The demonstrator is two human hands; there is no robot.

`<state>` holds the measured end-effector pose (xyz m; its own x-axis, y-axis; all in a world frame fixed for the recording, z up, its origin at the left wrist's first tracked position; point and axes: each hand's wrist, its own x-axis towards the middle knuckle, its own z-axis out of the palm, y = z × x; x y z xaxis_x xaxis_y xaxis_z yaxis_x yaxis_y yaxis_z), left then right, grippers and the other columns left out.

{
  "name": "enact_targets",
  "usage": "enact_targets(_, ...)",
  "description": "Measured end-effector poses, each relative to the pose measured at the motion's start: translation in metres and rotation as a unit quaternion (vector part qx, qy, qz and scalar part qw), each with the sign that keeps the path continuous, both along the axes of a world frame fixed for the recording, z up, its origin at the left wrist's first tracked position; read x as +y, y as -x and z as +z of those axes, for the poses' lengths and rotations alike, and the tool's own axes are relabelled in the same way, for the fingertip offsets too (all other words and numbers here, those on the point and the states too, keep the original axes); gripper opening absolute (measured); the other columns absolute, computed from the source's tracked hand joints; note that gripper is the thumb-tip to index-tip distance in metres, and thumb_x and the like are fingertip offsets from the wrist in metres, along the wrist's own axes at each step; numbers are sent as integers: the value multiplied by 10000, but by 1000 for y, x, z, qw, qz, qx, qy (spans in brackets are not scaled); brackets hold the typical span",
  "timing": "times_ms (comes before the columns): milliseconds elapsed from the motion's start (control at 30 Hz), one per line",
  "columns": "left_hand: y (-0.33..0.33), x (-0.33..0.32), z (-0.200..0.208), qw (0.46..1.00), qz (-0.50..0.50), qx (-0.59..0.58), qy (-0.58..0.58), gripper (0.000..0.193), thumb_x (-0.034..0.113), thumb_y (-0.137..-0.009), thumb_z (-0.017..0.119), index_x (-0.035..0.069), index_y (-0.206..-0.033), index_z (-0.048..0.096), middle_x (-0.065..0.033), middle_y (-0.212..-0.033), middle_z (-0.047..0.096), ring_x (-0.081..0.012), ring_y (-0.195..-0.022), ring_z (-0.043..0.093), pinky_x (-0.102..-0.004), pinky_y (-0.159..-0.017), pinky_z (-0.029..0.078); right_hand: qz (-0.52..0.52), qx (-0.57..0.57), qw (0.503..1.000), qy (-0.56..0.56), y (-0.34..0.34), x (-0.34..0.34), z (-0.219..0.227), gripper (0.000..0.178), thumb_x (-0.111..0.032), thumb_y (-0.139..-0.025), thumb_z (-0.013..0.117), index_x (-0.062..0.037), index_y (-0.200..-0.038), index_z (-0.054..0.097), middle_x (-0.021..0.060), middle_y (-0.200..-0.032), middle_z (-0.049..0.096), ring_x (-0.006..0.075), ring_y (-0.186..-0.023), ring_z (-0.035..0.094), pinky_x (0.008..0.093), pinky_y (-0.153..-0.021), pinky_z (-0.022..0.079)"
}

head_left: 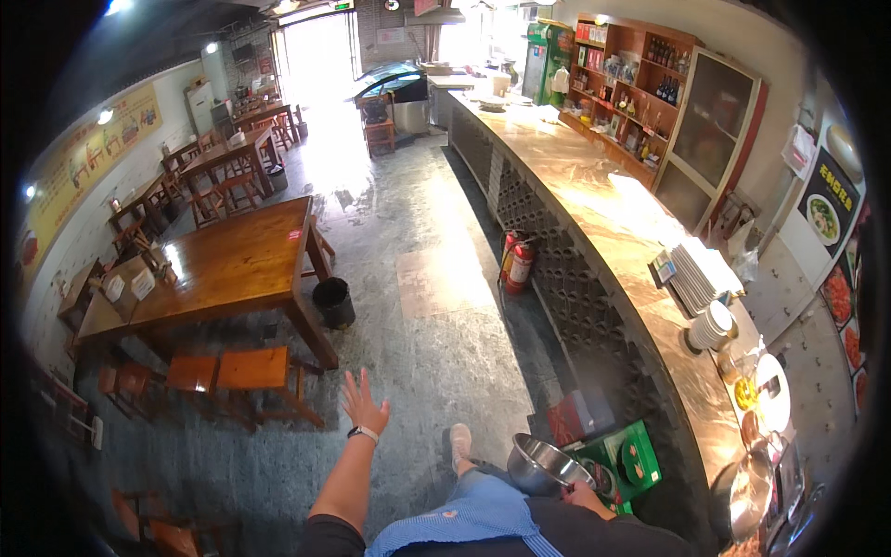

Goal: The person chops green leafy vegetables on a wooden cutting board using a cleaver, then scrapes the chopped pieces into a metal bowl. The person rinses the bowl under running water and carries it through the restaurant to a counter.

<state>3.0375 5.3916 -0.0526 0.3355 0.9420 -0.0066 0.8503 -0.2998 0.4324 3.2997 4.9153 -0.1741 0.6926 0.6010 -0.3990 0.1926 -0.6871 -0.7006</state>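
Observation:
My left hand [364, 406] reaches out over the floor with its fingers spread, holding nothing; a band circles that wrist. Down at my right side, my right hand [587, 498] grips the rim of a shiny metal bowl [541, 461], which hangs tilted beside my leg. The bowl's inside is only partly visible, and I make out nothing in it. Just beyond the bowl stands a green box [635, 457] at the foot of the counter. A blue checked apron [464, 513] covers my front, and one shoe [460, 444] shows below it.
A long counter [580, 176] runs along the right, bearing stacked white plates [710, 327]. Beneath it stand fire extinguishers [520, 266] and a red box [568, 420]. To the left are a wooden table [223, 255], stools [253, 369] and a black bin [333, 304]. Grey floor [399, 353] stretches ahead.

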Motion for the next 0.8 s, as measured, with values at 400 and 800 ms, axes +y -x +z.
enact_targets(400,45,179,-204,859,18,209,467,407,292,-845,549,65,-1182,568,-201,-1180,577,-343,-1125,535,-402,-962,418,-82,40,987,-131,-242,294,-65,190,-151,-804,640,34,-847,633,178,-756,652,275,-716,644,378,-622,478)
enact_targets(800,-164,568,-248,906,16,195,376,324,235,-827,555,55,-1086,629,-197,-1107,614,-357,-1061,567,-421,-903,459,-121,138,966,-181,-415,681,16,120,-95,-829,524,19,-850,558,122,-742,585,202,-676,582,347,-569,502)
